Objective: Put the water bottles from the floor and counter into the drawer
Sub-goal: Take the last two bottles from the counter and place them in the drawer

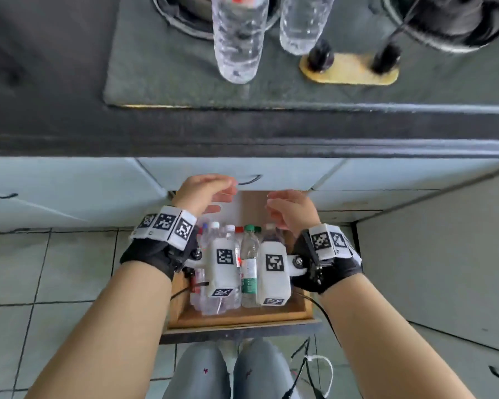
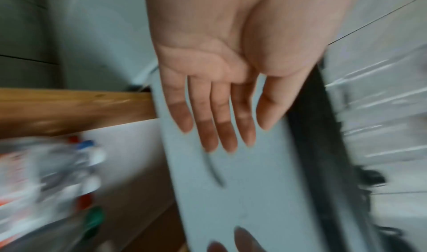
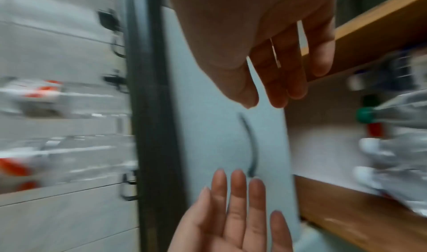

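Two clear water bottles stand on the dark counter, a tall one (image 1: 236,38) and a second one (image 1: 303,24) to its right. Below, the wooden drawer (image 1: 242,315) is pulled out, with several bottles lying in it, among them a green-capped one (image 1: 249,269). My left hand (image 1: 211,194) and right hand (image 1: 288,208) hover over the drawer's back end, palms facing each other, fingers relaxed, holding nothing. The left wrist view shows the left hand (image 2: 217,109) with straight fingers. In the right wrist view the right hand (image 3: 277,64) is empty too. Both wrist views are blurred.
A closed drawer front with a thin dark handle (image 1: 249,180) sits just behind my hands. On the counter are a brass plate with two black knobs (image 1: 349,67) and dark pots at the back. Tiled floor (image 1: 69,269), my knees (image 1: 222,370) and loose cables lie below.
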`<action>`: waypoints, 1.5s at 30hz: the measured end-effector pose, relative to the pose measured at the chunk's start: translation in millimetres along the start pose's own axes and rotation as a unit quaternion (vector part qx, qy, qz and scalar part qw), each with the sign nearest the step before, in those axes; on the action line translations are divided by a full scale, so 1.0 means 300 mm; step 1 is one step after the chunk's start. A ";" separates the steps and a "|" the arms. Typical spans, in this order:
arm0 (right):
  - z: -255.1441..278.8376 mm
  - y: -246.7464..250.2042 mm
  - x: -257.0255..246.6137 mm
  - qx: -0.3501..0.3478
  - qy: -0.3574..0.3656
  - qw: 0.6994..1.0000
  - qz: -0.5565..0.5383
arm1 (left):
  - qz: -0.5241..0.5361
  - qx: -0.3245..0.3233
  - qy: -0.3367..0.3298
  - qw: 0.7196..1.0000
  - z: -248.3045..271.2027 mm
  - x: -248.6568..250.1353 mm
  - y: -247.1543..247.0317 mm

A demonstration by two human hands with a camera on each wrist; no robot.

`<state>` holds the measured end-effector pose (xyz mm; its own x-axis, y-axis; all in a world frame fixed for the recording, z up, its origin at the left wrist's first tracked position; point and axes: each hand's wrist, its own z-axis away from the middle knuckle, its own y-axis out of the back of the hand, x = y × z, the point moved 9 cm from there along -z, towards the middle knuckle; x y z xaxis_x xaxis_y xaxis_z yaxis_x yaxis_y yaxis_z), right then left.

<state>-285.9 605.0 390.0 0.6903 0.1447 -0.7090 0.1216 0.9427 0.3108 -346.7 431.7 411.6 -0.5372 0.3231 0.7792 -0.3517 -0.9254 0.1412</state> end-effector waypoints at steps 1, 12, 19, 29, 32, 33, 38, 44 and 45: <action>0.030 0.049 -0.081 0.026 0.024 0.999 -0.024 | -0.005 -0.025 -0.014 1.000 0.025 0.091 -0.003; 0.092 0.439 -0.763 0.202 0.212 0.950 -0.105 | 0.092 0.164 -0.255 0.948 0.111 0.801 0.135; -0.016 0.458 -0.954 0.189 0.257 0.943 -0.093 | 0.054 0.110 -0.275 0.954 0.001 0.890 0.105; -0.064 0.393 -1.021 0.195 0.301 0.933 -0.039 | 0.026 0.118 -0.287 0.950 0.017 0.865 0.122; -0.016 0.364 -1.026 0.166 0.314 0.935 -0.021 | 0.051 0.130 -0.291 0.946 0.051 0.843 0.136; 0.004 0.351 -1.016 0.155 0.321 0.934 -0.026 | 0.063 0.133 -0.292 0.945 0.063 0.835 0.148; 0.144 0.329 -0.930 0.099 0.353 0.924 -0.109 | 0.172 0.085 -0.280 0.941 0.137 0.749 0.215; 0.258 0.273 -0.763 -0.023 0.364 0.917 -0.162 | 0.192 -0.032 -0.274 0.942 0.229 0.573 0.135; 0.252 0.254 -0.703 -0.034 0.345 0.924 -0.161 | 0.185 -0.045 -0.264 0.946 0.236 0.532 0.103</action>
<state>-368.3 623.5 610.9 0.0033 -0.0105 -0.9999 0.1802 0.9836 -0.0097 -389.1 440.6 583.4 -0.1861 -0.1850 0.9650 -0.2910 -0.9277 -0.2340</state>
